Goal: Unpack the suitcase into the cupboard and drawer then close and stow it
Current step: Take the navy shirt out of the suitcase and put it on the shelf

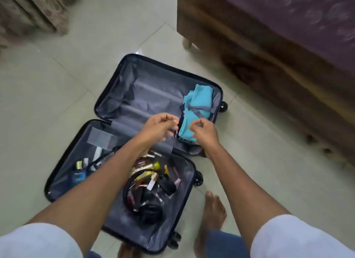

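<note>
The floor (57, 88) is laid with large pale grey-green tiles set on the diagonal to the view, their thin grout lines running across it. A small bright glint of light (138, 52) sits on one tile near the middle. In the upper right stands a bed (269, 52) with a dark brown wooden frame, its side panel reaching down close to the floor and resting on short rounded feet, one of them (187, 43) showing at the near corner. A purple cover with a faint round pattern (307, 13) lies over the top of it. In the upper left corner a brownish patterned curtain (30, 9) hangs in folds down to the tiles.
</note>
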